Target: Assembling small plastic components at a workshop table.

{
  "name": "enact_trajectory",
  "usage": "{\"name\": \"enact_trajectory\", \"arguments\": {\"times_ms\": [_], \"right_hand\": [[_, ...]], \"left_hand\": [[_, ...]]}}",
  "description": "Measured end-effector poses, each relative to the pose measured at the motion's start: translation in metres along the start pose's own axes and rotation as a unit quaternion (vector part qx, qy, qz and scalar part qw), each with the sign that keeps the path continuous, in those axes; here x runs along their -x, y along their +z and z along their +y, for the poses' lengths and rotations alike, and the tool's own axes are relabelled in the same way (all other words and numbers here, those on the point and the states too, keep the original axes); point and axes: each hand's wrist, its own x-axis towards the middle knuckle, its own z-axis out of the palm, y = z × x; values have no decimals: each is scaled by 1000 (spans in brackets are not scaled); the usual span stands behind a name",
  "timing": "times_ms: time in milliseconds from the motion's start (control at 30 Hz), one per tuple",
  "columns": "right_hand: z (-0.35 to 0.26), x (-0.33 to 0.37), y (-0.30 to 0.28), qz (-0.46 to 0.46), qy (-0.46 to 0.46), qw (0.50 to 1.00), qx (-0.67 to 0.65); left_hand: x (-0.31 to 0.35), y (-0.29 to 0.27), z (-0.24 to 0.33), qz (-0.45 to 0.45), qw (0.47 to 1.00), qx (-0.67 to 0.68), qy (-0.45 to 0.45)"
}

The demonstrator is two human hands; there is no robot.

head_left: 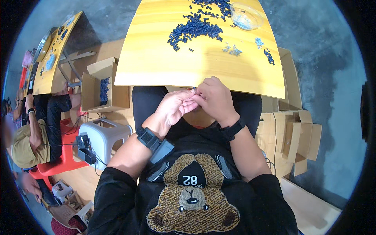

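Observation:
Both my hands meet at the near edge of the yellow table (164, 70). My left hand (180, 103) has its thumb and forefinger pinched together. Its fingertips touch those of my right hand (214, 98), which is curled with its fingers closed. Whatever sits between them is too small and too hidden to name. Farther up the tabletop lies a heap of small black cylindrical pieces (196, 29). To its right are a little pile of small pale pieces (234, 50), another pale cluster (259, 42) and a short row of dark pieces (269, 56).
A clear round bowl (246, 17) with pale bits stands at the table's far right. Left of my legs is a cardboard box (103, 92) holding dark pieces, beside a grey stool (102, 137). More open boxes (299, 137) are on the right. People sit at another table (53, 58) far left.

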Motion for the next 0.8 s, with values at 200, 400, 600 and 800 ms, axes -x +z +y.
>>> {"name": "enact_trajectory", "arguments": {"times_ms": [200, 400, 600, 800], "right_hand": [[0, -2, -1, -17, 2, 1000, 0], [-1, -4, -2, -18, 2, 1000, 6], [-2, -4, -2, 0, 5, 1000, -5], [-2, -5, -2, 2, 8, 1000, -11]], "left_hand": [[-6, -6, -4, -12, 1000, -10, 21], [-10, -6, -11, -14, 998, 32, 47], [-12, -7, -16, -3, 998, 36, 49], [-12, -5, -17, 20, 997, 37, 58]]}}
